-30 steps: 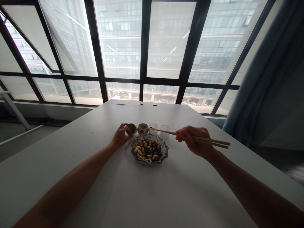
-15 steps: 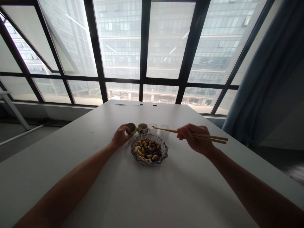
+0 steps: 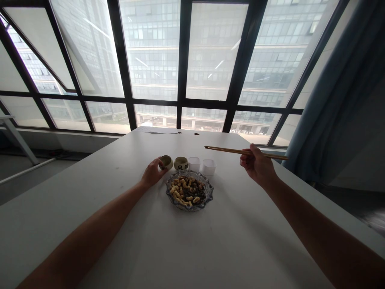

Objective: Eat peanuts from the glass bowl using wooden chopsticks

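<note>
My left hand (image 3: 153,172) is closed on a small ceramic cup (image 3: 166,162), which tilts a little toward me. Beside it stands a second ceramic cup (image 3: 181,163) with dark lettering. To the right of that come a white plastic cup (image 3: 194,163) and another white cup (image 3: 209,167). In front of the row sits a scalloped glass bowl (image 3: 207,198) holding peanuts (image 3: 177,192) and dark seeds (image 3: 197,189). My right hand (image 3: 256,165) grips a pair of wooden chopsticks (image 3: 225,150), raised at the right of the cups. Their tips are together; whether they pinch anything is too small to tell.
Everything stands on a long white table (image 3: 192,245). Two dark round spots (image 3: 196,134) and a flat sheet (image 3: 158,132) lie at its far end. Beyond are large framed windows (image 3: 153,52), with a blue curtain (image 3: 325,100) at right.
My right hand has moved up and to the right, lifting the chopsticks away from over the white cups. My left hand and the ceramic cup stay in place.
</note>
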Demonstrator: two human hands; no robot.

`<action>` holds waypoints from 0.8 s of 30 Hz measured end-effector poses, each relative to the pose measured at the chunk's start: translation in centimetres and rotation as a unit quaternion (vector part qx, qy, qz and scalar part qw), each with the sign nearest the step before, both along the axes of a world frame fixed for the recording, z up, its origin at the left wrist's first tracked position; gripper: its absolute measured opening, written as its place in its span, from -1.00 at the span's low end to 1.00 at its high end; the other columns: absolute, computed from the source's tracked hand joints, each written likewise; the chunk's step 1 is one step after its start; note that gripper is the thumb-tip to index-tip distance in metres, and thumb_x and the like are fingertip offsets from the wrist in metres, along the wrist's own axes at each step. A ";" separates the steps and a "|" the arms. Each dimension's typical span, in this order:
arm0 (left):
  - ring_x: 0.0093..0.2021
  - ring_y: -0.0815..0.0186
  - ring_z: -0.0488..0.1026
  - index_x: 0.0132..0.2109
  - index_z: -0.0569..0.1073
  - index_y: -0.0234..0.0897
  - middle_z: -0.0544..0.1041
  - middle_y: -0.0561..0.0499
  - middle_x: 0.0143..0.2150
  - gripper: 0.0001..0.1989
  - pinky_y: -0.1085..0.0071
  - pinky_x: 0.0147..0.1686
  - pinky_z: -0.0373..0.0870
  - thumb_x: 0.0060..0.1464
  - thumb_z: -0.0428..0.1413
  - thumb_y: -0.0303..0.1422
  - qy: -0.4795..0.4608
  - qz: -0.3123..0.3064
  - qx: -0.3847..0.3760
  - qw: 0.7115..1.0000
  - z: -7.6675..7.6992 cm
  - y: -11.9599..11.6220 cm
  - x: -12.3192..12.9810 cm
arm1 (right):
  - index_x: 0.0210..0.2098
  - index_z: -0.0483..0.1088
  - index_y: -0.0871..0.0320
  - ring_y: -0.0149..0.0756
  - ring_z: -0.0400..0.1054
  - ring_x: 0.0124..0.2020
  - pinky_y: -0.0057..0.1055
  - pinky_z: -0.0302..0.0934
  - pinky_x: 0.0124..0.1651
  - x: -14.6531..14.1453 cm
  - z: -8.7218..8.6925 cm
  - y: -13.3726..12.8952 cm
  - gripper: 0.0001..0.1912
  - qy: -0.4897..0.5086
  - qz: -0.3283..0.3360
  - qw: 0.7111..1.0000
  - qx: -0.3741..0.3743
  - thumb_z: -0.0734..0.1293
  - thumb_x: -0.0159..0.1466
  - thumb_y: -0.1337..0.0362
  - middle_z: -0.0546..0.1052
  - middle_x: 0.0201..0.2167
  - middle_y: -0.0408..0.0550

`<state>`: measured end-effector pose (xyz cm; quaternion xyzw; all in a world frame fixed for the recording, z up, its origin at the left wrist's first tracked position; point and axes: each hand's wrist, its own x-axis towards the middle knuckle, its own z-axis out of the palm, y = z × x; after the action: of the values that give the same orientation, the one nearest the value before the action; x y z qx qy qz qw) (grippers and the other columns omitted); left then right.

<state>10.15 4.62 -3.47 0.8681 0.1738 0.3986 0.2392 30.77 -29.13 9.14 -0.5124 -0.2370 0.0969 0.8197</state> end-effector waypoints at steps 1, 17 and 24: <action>0.16 -0.02 0.47 -0.26 0.37 -0.19 0.48 -0.22 0.22 -0.77 0.02 0.07 0.45 -0.01 0.23 -0.22 0.001 0.000 -0.002 1.000 0.0 0.0 0.0 | -0.51 0.42 0.13 -0.42 0.33 -0.70 -0.53 0.29 -0.68 0.1 0.0 0.0 -0.62 0.005 -0.002 1.000 -0.001 0.43 0.28 0.01 0.43 -0.71 -0.15; -0.06 0.05 0.53 -0.23 0.33 -0.20 0.56 -0.19 0.03 -0.73 0.07 -0.04 0.47 0.02 0.22 -0.19 0.005 0.009 -0.001 1.000 -0.3 0.5 0.3 | -0.43 0.48 0.19 -0.32 0.42 -0.65 -0.42 0.31 -0.61 -0.5 -1.2 -0.6 -0.45 -0.260 -0.090 0.953 -0.129 0.38 0.21 -0.23 0.55 -0.61 -0.01; -0.09 -0.01 0.50 -0.11 0.34 -0.23 0.54 -0.19 -0.11 -0.66 0.04 -0.07 0.45 0.05 0.19 -0.15 0.026 0.013 0.005 1.000 -1.0 1.0 0.8 | -0.44 0.45 0.14 -0.27 0.46 -0.61 -0.39 0.34 -0.58 0.5 -3.4 -0.6 -0.44 -0.364 -0.112 0.897 -0.227 0.28 0.29 -0.25 0.57 -0.58 0.00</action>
<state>10.92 5.66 -4.48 0.8771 0.1889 0.3799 0.2252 31.29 -29.70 5.72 -0.7070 -0.4313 -0.1374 0.5434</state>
